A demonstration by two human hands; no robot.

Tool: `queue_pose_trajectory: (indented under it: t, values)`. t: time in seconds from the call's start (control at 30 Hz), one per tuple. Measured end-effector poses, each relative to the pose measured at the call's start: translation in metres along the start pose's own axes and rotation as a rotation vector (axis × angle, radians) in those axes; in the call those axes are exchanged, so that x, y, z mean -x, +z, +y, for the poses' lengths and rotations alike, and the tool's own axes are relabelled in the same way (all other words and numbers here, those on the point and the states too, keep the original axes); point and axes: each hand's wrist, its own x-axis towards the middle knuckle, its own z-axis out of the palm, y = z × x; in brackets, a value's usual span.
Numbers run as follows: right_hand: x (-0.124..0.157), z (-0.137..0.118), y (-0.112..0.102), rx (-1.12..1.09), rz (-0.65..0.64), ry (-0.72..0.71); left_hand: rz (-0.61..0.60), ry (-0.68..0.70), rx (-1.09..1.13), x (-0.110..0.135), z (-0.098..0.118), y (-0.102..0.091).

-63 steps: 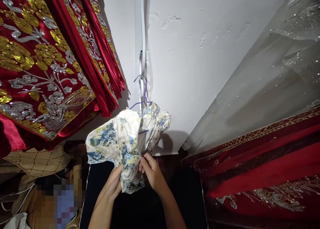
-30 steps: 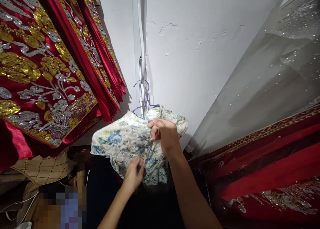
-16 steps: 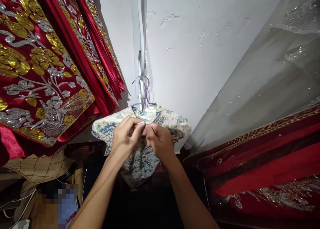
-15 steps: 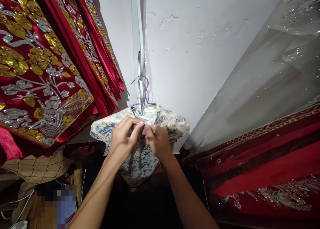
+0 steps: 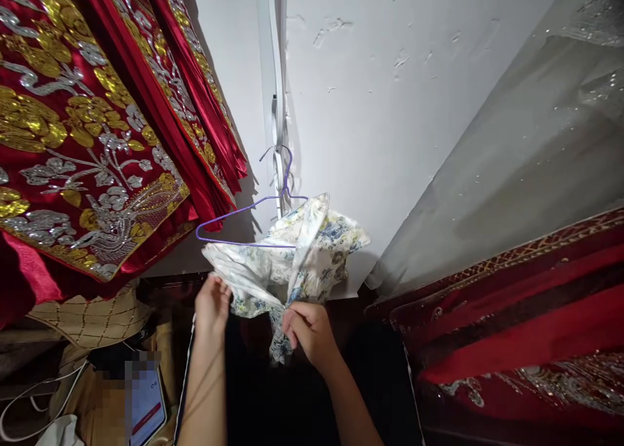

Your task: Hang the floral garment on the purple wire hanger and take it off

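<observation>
A small white garment with blue and yellow flowers hangs half off a purple wire hanger, whose hook rests on a white wall bracket. The hanger's left arm is bare; the cloth is bunched on its right side. My left hand grips the garment's lower left edge with its fingers closed. My right hand pinches a bunched strip of the same cloth lower down.
Red garments with gold and silver embroidery hang at the left. A grey sparkly fabric and more red embroidered cloth lie at the right. A phone and a beige quilted item sit at lower left.
Both hands have dropped from the collar to the lower cloth. The garment has slid off the hanger's left arm, which now shows bare, and bunched to the right.
</observation>
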Motion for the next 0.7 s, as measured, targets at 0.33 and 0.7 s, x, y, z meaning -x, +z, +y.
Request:
queue_pose_trajectory:
  t: [0.33, 0.7]
  values:
    - [0.002, 0.01, -0.064, 0.242, 0.422, -0.051, -0.529, -0.035, -0.214, 0.088, -0.028, 0.064]
    - [-0.006, -0.029, -0.046, 0.006, -0.026, 0.0, -1.007, 0.129, -0.733, 0.113, 0.007, 0.093]
